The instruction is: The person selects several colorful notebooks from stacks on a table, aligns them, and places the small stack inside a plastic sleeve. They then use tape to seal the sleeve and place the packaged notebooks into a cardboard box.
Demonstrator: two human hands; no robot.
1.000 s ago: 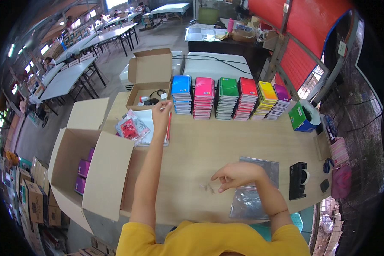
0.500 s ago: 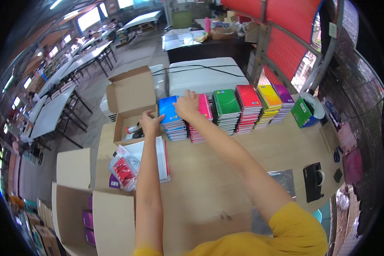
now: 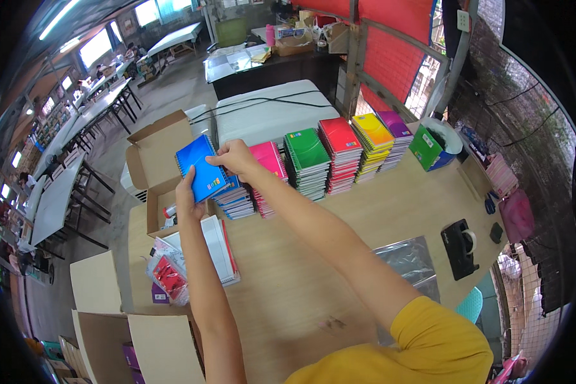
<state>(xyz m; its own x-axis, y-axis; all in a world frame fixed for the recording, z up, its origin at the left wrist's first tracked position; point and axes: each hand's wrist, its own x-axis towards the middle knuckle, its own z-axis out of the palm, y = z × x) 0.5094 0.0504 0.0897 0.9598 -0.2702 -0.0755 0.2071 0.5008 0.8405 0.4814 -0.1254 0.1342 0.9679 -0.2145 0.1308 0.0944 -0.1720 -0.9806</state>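
Observation:
A blue spiral notebook (image 3: 201,168) is lifted off the blue stack (image 3: 235,200) at the left end of a row of notebook stacks. My left hand (image 3: 187,195) grips its lower left edge. My right hand (image 3: 235,158) pinches its upper right corner. Both arms reach far across the wooden table (image 3: 339,230). To the right stand the pink stack (image 3: 269,168), green stack (image 3: 308,160), red stack (image 3: 341,150), yellow stack (image 3: 374,139) and purple stack (image 3: 398,131).
An open cardboard box (image 3: 157,168) sits behind the blue stack. White booklets (image 3: 216,246) and a bag of red items (image 3: 168,276) lie near my left arm. A clear plastic bag (image 3: 411,264), black tape dispenser (image 3: 459,246) and green box (image 3: 426,147) are at right. A large carton (image 3: 163,349) stands at lower left.
My right hand left the table near the plastic bag and reached to the stacks. Both hands have lifted a blue notebook off the blue stack. The view tilted forward.

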